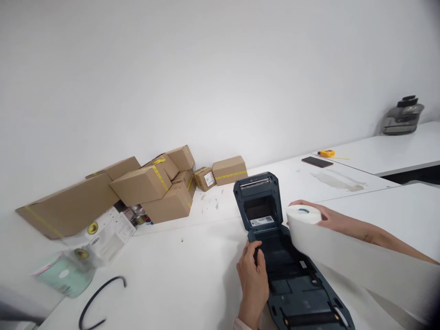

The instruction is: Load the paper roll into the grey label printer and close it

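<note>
Two bare hands are working over a long white table (178,275) that is running along a plain white wall. Largest on it, a heap of cardboard boxes (144,188) with yellow tape is lying against the wall at the left, with printed packets (110,233) spilling out below it. Next in size, a dark blue label printer (292,284) is sitting open near the front edge, its lid (257,201) standing tilted back with a white sticker on its inner face. A roll of white paper (304,215) is hovering just to the right of the lid, and a wide strip of it is trailing down and right across the picture, covering part of the printer's right side. The right hand (330,217) is gripping that roll, fingers curled around its far side and thumb side. The left hand (252,275) is resting on the printer's left edge, fingers bent and pressing on the dark body near the hinge. A pale green roll (65,275) is sitting blurred at the far left, with a black cable (99,298) curving just beside it. Well apart at the far right, a grey appliance (402,117) is standing on another white surface, and a dark phone (316,161) and a small yellow tape measure (326,153) are lying near each other.
</note>
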`<state>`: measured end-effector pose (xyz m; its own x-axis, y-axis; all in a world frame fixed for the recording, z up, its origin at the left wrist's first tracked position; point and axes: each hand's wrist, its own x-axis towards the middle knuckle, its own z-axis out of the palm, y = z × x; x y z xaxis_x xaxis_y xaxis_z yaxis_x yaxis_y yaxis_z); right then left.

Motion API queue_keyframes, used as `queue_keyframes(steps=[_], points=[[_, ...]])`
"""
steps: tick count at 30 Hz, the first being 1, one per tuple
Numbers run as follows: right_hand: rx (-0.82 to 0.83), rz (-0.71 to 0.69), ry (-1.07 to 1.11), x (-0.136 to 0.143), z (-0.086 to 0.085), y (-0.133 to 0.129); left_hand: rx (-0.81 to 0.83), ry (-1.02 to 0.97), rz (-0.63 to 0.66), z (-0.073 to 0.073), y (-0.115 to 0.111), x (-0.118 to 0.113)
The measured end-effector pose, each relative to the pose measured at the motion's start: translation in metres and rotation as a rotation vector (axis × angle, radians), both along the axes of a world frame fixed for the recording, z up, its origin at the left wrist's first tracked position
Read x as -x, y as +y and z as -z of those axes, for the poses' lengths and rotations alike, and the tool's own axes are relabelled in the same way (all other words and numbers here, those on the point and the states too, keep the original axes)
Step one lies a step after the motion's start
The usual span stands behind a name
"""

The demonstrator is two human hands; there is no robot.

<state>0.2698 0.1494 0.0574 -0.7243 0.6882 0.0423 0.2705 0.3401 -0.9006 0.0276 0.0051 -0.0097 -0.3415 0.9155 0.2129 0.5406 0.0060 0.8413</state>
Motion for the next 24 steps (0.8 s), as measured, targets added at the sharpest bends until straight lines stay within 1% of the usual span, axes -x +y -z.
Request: queue_keyframes(steps=[1, 3, 5, 8, 11, 15, 20, 24], points=[[-0.006, -0.091, 0.001, 0.013, -0.006, -0.006, 0.005, -0.011, -0.009, 0.000, -0.001, 0.000], [-0.012, -0.265, -0.069, 0.040, -0.015, -0.016, 0.014, -0.045, -0.024, 0.001, -0.003, 0.000], [-0.067, -0.356, -0.205, 0.063, -0.020, -0.023, 0.027, -0.089, -0.027, 0.002, -0.004, 0.000], [-0.144, -0.394, -0.357, 0.083, -0.021, -0.025, 0.061, -0.137, -0.021, 0.004, -0.005, 0.000], [-0.188, -0.436, -0.419, 0.088, -0.020, -0.022, 0.053, -0.163, -0.028, 0.006, -0.004, 0.000], [-0.200, -0.477, -0.478, 0.095, -0.015, -0.017, 0.051, -0.184, -0.032, 0.008, -0.003, -0.001], [-0.342, -0.443, -0.580, 0.110, 0.004, -0.016, 0.041, -0.171, -0.016, 0.007, -0.003, -0.001], [-0.350, -0.451, -0.621, 0.115, 0.021, -0.014, 0.011, -0.094, -0.045, 0.008, 0.000, -0.001]])
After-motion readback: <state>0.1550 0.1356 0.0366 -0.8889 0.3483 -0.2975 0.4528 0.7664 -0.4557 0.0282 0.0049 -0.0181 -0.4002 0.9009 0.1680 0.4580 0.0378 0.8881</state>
